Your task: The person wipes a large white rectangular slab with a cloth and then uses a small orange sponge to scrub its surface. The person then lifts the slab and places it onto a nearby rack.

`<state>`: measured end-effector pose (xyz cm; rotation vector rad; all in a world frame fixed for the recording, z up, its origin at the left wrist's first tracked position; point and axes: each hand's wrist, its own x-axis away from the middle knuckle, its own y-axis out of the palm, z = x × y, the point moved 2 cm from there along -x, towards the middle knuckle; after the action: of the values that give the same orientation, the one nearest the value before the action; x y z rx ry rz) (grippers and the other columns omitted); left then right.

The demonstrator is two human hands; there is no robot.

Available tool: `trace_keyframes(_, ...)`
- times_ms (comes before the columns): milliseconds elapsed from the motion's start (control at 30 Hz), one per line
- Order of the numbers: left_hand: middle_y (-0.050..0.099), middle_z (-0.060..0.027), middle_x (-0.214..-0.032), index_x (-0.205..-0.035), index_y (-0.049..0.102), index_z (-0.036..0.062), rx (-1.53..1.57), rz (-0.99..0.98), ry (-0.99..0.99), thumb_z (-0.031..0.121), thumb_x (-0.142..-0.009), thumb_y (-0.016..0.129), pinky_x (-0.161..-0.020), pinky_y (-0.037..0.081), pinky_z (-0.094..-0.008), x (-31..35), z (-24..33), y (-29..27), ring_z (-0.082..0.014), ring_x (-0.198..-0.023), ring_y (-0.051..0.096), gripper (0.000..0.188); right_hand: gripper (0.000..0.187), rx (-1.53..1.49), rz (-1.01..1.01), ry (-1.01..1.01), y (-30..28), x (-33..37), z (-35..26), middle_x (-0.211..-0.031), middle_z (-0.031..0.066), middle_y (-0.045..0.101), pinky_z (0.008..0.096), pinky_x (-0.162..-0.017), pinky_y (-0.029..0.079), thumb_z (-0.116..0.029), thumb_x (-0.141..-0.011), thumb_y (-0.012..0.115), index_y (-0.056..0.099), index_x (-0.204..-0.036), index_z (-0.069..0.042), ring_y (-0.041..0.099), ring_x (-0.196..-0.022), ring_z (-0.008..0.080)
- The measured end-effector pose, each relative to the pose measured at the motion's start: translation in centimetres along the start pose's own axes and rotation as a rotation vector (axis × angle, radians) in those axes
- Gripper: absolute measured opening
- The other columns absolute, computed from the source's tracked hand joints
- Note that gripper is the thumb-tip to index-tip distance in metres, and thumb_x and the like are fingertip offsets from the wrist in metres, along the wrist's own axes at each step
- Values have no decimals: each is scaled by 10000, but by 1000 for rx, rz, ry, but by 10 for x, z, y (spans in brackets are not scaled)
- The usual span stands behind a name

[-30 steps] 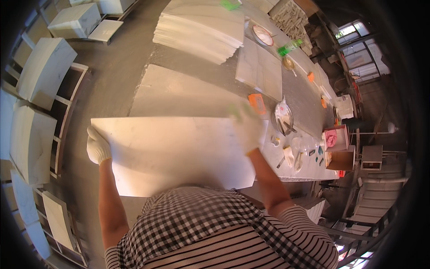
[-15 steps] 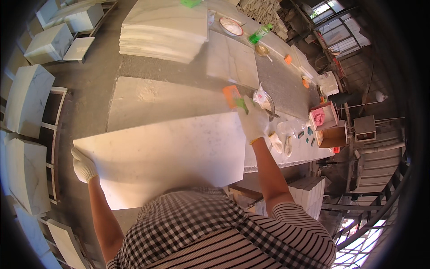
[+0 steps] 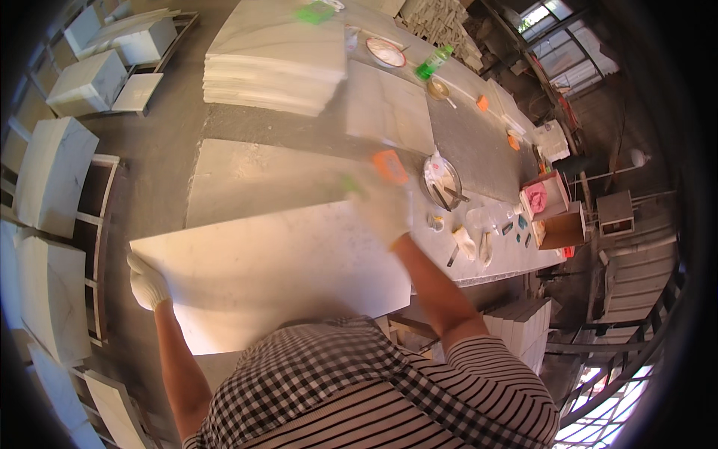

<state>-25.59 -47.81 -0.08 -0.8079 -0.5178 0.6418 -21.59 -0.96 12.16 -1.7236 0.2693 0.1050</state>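
A white marble slab (image 3: 277, 277) lies in front of me, its near edge against my checked apron. At its left edge my left hand (image 3: 149, 283), in a white knitted glove, is closed round the edge. My right hand (image 3: 380, 213), gloved too, is over the slab's far right part and smeared by motion. From its fingers sticks a small green piece (image 3: 350, 184), too blurred to name further. Just beyond that hand is an orange block (image 3: 390, 166). To the right stands a round metal bowl (image 3: 458, 179) with white stuff and dark-handled tools in it.
A marble stack (image 3: 273, 82) and a single slab (image 3: 389, 105) occupy the table's far side. Further right are a green bottle (image 3: 434, 63), a bowl of white powder (image 3: 386, 52), loose gloves (image 3: 464, 243) and open boxes (image 3: 557, 224). Marble pieces on racks (image 3: 56, 176) line the left.
My right hand has swept left with the green piece, away from the orange block and onto the slab, uncovering the metal bowl. My left hand keeps its place on the slab's edge.
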Motion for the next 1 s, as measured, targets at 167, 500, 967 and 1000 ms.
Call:
trace_keyframes(167, 710, -185, -1080, -1174, 692, 79, 41, 11, 11, 676, -972, 203, -877, 496, -482, 3, 2, -1, -413, -1017, 657, 798, 375, 202, -24, 227, -25, -24, 99, -1075, 160, 686, 484, -842, 501, -357, -887, 568, 639, -1234, -234, 640, -964, 390)
trace_keyframes(500, 707, -216, -1047, -1113, 714, 45, 16, 48, 1, 620, -989, 208, -891, 505, -464, 6, 8, -4, -410, -1012, 665, 776, 496, 118, -17, -68, 4, -7, 68, -1400, 167, 526, 452, -1030, 403, -334, -954, 490, 523, -1382, -84, 540, -1184, 396)
trace_keyframes(967, 719, -192, -963, -1045, 725, 52, 67, 49, -75, 615, -997, 223, -850, 504, -438, 12, 10, -8, -390, -929, 677, 756, 764, -53, -289, -657, 125, -44, -265, -1092, 105, 670, 465, -826, 410, -642, -914, 479, 400, -1449, -102, 614, -978, 268)
trace_keyframes(1000, 720, -201, -958, -1053, 719, 26, 105, 66, -100, 620, -996, 242, -847, 503, -431, 12, 9, -9, -381, -929, 680, 763, 775, -61, -256, -707, 128, -46, -286, -1134, 114, 662, 467, -857, 406, -646, -917, 466, 381, -1464, -104, 601, -1028, 276)
